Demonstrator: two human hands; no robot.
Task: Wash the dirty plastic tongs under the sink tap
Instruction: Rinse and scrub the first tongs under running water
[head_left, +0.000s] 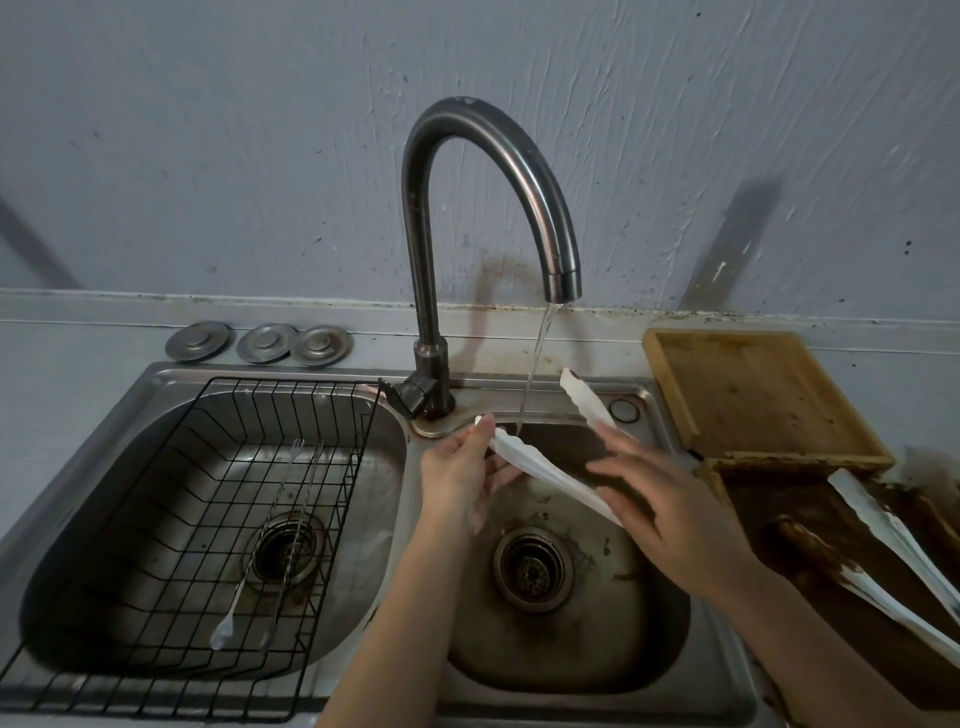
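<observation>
White plastic tongs (540, 467), steel sink (597, 639), wooden tray (753, 395), wire rack (234, 493).

From my feed I can read no text at all: no label, brand, number or sign on anything in view. The tap (488, 208), the sink (597, 649) and the wooden tray (753, 395) carry only stains and scuffs. The white tongs (540, 467) show plain, unmarked plastic.
</observation>
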